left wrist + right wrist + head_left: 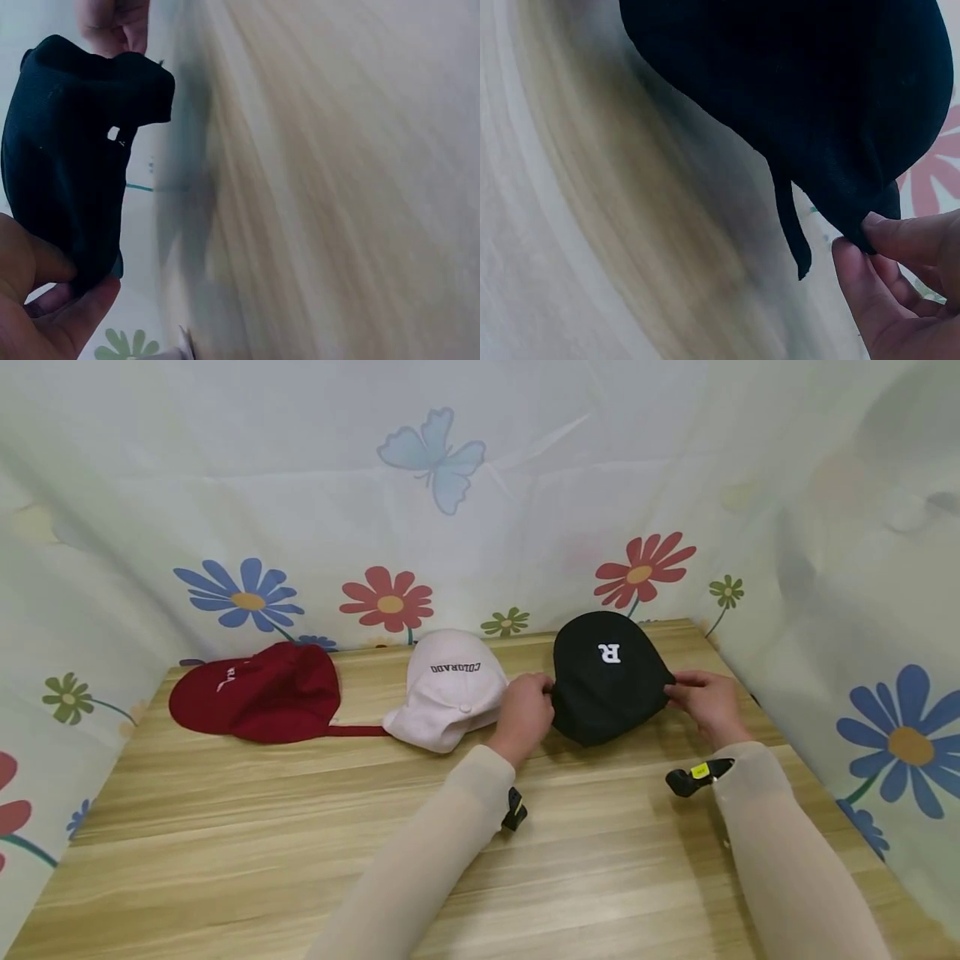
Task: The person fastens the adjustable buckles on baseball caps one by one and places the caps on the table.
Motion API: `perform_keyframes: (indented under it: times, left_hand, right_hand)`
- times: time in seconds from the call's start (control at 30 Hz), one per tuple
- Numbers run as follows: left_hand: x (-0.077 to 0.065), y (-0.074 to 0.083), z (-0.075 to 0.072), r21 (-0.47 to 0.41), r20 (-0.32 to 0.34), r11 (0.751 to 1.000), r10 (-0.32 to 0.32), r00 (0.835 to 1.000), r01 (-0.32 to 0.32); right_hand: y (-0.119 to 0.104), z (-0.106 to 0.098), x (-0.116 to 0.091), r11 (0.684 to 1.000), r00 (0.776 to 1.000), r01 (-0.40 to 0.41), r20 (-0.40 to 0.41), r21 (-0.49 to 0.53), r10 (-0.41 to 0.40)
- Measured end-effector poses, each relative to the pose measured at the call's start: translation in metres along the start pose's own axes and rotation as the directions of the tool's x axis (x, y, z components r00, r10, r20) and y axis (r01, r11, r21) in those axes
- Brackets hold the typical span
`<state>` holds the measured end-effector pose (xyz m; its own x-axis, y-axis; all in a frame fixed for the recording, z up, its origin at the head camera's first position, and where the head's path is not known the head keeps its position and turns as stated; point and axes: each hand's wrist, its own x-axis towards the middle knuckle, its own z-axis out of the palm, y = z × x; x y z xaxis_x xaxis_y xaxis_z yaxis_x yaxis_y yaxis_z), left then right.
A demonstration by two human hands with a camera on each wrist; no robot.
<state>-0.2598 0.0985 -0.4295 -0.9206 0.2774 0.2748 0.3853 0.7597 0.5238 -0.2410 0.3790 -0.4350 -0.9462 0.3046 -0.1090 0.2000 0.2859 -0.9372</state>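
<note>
Between my two hands is a black cap (609, 689) with a white letter R on it. My left hand (527, 714) pinches its left edge, and my right hand (705, 702) pinches its right edge. In the left wrist view the black cap (71, 150) appears held up off the wooden surface. From the right wrist view, thumb and fingers of the right hand (900, 277) grip a corner of the cap (802, 97), with a loose strap (793, 232) hanging beside it. Just left of my left hand lies a pale pink cap (450, 685) marked COLORADO.
A dark red cap (262, 693) lies at the back left, its strap (360, 731) reaching to the pale cap. The wooden table (300, 843) ends at a flower-printed cloth (300, 510) behind and at both sides. Black wrist cameras (686, 781) are worn on both wrists.
</note>
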Motion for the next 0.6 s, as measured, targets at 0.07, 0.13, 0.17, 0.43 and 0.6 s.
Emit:
perform_keyframes:
  times: [0.07, 0.13, 0.17, 0.43, 0.6]
  left_hand:
    - [0.002, -0.001, 0.002, 0.041, 0.013, 0.999, 0.000, 1.000, -0.001]
    - [0.004, -0.002, 0.005, 0.091, 0.025, 0.996, 0.002, 1.000, -0.005]
    - [0.004, -0.003, 0.006, 0.115, 0.031, 0.993, 0.004, 1.000, -0.007]
    - [0.006, -0.006, 0.013, 0.155, 0.066, 0.988, -0.030, 0.997, 0.020]
    - [0.009, -0.008, 0.017, 0.195, 0.092, 0.980, -0.061, 0.994, 0.042]
  right_hand:
    - [0.003, 0.002, 0.001, 1.000, 1.000, 0.000, -0.004, -0.025, 0.000]
    - [0.005, 0.003, 0.002, 0.999, 1.000, -0.009, -0.003, -0.037, 0.009]
    - [0.006, 0.004, 0.003, 0.999, 1.000, -0.015, -0.004, -0.040, 0.015]
    - [0.016, 0.010, 0.011, 0.996, 0.997, -0.076, -0.030, -0.036, 0.075]
    - [0.019, 0.012, 0.012, 0.990, 0.995, -0.091, -0.038, -0.103, 0.087]
